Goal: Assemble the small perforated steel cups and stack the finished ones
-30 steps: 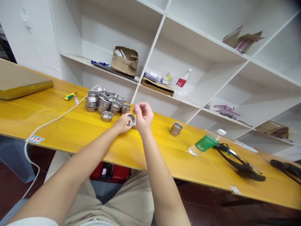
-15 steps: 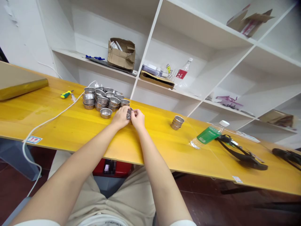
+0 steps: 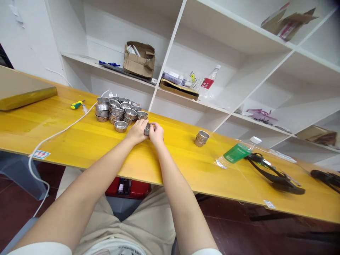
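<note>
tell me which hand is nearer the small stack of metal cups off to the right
Right. Your right hand is left of the small stack, with a gap between them; your left hand is farther left, beyond the held cup

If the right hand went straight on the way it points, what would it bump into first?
The small metal cup touching the right hand; beyond it, probably the left hand, though depth is unclear.

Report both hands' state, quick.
Left hand: closed on the small perforated metal cup.
Right hand: fingers closed on the same cup, from its other side.
</note>
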The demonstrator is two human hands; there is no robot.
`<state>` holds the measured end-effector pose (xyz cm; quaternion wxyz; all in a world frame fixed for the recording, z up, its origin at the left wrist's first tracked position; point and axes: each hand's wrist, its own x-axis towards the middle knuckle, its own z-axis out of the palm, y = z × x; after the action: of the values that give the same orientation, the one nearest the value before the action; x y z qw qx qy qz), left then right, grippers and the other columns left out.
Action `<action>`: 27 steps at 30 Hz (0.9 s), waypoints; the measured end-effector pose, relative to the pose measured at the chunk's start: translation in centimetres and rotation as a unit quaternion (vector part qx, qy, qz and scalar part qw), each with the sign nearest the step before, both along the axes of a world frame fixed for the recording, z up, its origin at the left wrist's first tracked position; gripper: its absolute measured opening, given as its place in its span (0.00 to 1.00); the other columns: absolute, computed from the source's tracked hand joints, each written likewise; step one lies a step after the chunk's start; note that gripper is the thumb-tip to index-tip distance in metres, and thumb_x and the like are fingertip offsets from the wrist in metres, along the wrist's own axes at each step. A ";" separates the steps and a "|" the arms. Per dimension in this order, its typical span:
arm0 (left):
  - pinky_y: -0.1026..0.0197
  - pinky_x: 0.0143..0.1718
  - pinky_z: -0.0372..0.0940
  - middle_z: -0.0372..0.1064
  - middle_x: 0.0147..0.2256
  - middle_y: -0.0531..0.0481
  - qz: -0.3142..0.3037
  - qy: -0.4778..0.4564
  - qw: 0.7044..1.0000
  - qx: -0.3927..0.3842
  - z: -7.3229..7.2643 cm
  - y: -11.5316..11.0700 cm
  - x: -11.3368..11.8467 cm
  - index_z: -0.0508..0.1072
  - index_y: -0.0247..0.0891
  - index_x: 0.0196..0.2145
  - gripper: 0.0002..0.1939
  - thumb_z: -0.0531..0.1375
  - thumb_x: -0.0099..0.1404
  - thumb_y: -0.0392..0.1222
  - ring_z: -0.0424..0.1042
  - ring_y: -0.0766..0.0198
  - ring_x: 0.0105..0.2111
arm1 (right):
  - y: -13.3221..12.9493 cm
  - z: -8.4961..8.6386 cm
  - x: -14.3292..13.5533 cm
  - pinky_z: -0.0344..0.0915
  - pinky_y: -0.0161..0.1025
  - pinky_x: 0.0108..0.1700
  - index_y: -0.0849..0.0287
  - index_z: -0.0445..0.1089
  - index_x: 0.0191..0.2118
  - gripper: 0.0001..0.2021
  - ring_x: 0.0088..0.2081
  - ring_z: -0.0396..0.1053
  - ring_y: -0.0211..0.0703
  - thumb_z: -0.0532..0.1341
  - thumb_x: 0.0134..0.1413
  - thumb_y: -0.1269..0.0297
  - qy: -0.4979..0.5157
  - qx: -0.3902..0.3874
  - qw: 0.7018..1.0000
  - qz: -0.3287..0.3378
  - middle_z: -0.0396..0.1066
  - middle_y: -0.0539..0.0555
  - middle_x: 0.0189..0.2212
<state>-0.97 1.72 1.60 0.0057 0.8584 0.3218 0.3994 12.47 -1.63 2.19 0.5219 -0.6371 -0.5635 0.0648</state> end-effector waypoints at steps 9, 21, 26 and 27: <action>0.50 0.54 0.67 0.68 0.50 0.39 0.055 -0.061 0.996 -0.025 0.0 0.4 -0.1 0.66 0.38 0.56 0.28 0.66 0.58 0.42 0.71 0.45 0.51 | 0.3 -0.3 0.0 0.67 0.41 0.44 0.58 0.77 0.41 0.15 0.34 0.73 0.47 0.53 0.61 0.64 -0.018 0.005 1.000 -0.024 0.78 0.56 0.31; 0.49 0.59 0.65 0.71 0.53 0.41 0.028 -0.120 0.991 -0.056 -0.5 0.4 -0.1 0.67 0.39 0.57 0.36 0.73 0.55 0.54 0.70 0.46 0.55 | 0.4 0.4 5.6 0.64 0.41 0.42 0.58 0.70 0.40 0.11 0.36 0.74 0.50 0.52 0.67 0.62 0.082 -0.017 0.977 -0.196 0.77 0.57 0.31; 0.51 0.61 0.65 0.69 0.54 0.43 0.004 -0.162 0.983 -0.090 -0.9 0.5 0.4 0.68 0.40 0.57 0.37 0.74 0.54 0.52 0.71 0.50 0.56 | 0.3 -0.5 6.9 0.62 0.37 0.41 0.55 0.68 0.32 0.12 0.35 0.73 0.44 0.52 0.68 0.64 0.066 -0.080 0.984 -0.147 0.79 0.54 0.35; 0.52 0.61 0.65 0.70 0.55 0.43 0.000 -0.165 0.981 -0.098 -1.0 0.5 0.6 0.68 0.40 0.57 0.37 0.74 0.54 0.51 0.71 0.51 0.56 | 0.4 -0.6 6.7 0.62 0.37 0.42 0.55 0.69 0.32 0.12 0.37 0.73 0.44 0.53 0.67 0.64 0.044 -0.090 0.985 -0.142 0.79 0.54 0.36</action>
<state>-0.41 2.23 0.65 0.1430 0.7757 0.3545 0.5021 19.18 -1.26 1.54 0.4909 -0.7513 -0.4357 0.0688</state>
